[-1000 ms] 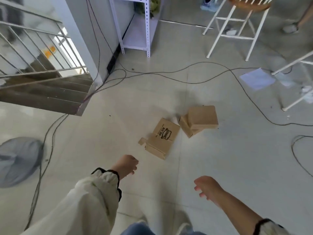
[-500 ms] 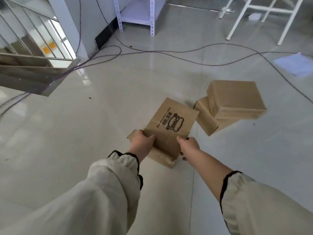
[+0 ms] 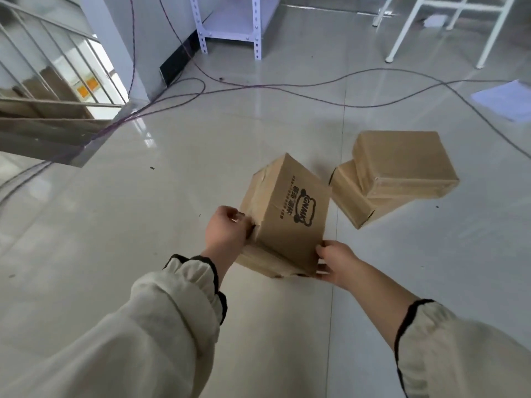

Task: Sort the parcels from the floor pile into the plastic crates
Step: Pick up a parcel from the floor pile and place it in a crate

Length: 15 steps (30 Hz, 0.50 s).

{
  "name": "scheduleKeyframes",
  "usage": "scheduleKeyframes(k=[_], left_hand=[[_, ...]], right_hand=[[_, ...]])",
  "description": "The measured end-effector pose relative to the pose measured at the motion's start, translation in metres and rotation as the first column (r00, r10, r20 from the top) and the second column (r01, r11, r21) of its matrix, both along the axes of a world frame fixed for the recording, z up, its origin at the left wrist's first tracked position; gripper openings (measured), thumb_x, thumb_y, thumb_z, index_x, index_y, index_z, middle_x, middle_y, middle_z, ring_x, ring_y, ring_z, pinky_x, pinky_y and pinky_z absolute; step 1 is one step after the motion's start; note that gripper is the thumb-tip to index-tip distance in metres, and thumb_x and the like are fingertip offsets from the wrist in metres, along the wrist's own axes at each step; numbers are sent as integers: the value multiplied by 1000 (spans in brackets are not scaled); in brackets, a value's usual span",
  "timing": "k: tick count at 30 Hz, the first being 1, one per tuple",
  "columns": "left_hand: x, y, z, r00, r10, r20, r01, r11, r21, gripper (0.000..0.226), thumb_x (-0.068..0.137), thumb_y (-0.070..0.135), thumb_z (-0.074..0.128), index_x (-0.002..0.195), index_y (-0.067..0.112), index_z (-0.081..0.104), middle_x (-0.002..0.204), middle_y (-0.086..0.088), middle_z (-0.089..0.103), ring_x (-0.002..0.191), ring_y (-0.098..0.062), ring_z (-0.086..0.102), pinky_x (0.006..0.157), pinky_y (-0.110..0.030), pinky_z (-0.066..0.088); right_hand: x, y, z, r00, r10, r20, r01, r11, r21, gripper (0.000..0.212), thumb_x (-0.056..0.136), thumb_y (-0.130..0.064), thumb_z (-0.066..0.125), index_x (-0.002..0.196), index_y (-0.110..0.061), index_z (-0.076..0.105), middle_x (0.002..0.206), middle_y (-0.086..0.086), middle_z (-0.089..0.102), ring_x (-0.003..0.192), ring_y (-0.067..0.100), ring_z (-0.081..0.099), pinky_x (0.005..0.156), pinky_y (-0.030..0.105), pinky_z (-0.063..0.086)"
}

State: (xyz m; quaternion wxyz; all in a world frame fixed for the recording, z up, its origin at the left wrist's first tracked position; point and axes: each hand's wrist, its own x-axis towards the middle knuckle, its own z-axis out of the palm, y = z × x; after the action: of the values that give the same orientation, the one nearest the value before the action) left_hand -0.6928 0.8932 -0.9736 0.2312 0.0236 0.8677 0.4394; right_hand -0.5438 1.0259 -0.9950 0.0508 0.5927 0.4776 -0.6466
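On the glossy tiled floor (image 3: 138, 254), where cables (image 3: 258, 88) trail past a white shelf unit (image 3: 230, 27) and a stair railing (image 3: 48, 67), my left hand (image 3: 225, 231) and right hand (image 3: 336, 262) curl their fingers round opposite lower corners of the tilted printed parcel (image 3: 290, 216), just beside two stacked parcels (image 3: 399, 165).

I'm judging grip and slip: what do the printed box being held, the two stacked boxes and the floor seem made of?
Printed box: matte brown cardboard, probably corrugated; creased edges, black ink logo, a shinier strip like clear tape down one side. Stacked boxes: same matte brown cardboard, seams apparently taped. Floor: glossy pale tile, likely glazed ceramic; it mirrors window light and shows thin joint lines.
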Motion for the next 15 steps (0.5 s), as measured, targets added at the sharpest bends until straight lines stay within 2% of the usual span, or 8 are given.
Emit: scheduleKeyframes(k=[2,3,4,5,7,9,11,15], left_hand=[[-1,0,-4,996,-79,-41,73,990,-122,69,75,44,75,131,18,45,124,-4,56,103,-21,56,79,-30,51],[-1,1,-4,998,-65,-6,63,987,-151,87,69,53,77,139,20,36,134,-6,47,118,-26,50,94,-39,47],[-1,2,-4,996,-37,82,48,989,-137,100,66,59,76,144,23,26,142,-8,38,127,-30,42,102,-44,41],[2,3,-3,981,-24,191,42,995,-90,105,66,60,75,147,23,20,146,-9,33,131,-32,38,104,-44,38],[5,3,-3,927,-64,369,59,998,25,98,74,58,71,148,17,21,146,-8,35,129,-29,40,95,-39,37],[7,0,-4,913,-113,391,93,993,71,87,78,58,66,144,12,33,140,-7,44,117,-25,46,85,-37,35],[3,-4,-8,911,-121,395,91,991,93,82,79,59,64,140,10,39,136,-6,47,103,-21,45,83,-36,33],[-3,-12,-10,880,-126,458,68,988,142,81,81,59,62,141,10,40,134,-6,49,99,-18,43,83,-36,32]], right_hand=[[1,3,-4,996,15,87,-21,997,73,35,99,-7,36,132,-9,47,121,17,56,106,34,58,89,46,52],[0,4,-5,992,3,127,-17,994,107,36,98,-6,34,132,-8,48,121,18,56,106,35,57,87,44,53],[-1,5,-7,988,-22,153,4,993,121,37,98,-5,32,132,-8,48,122,18,55,106,35,57,87,44,53],[-1,7,-10,985,-49,167,28,992,126,38,98,-5,31,131,-8,48,122,19,55,106,36,57,88,45,53],[-1,7,-10,982,-86,166,68,991,113,36,98,-5,31,128,-8,50,121,19,56,106,36,58,81,45,55],[0,5,-10,985,-96,145,83,992,93,33,97,-4,32,124,-6,52,120,19,57,104,36,59,62,39,55],[1,4,-9,989,-86,123,78,994,73,32,96,-5,34,122,-5,53,118,18,57,102,35,59,53,34,50],[-3,2,-5,994,-72,81,68,996,60,32,96,-7,36,123,-5,52,115,17,56,101,34,57,65,37,51]])
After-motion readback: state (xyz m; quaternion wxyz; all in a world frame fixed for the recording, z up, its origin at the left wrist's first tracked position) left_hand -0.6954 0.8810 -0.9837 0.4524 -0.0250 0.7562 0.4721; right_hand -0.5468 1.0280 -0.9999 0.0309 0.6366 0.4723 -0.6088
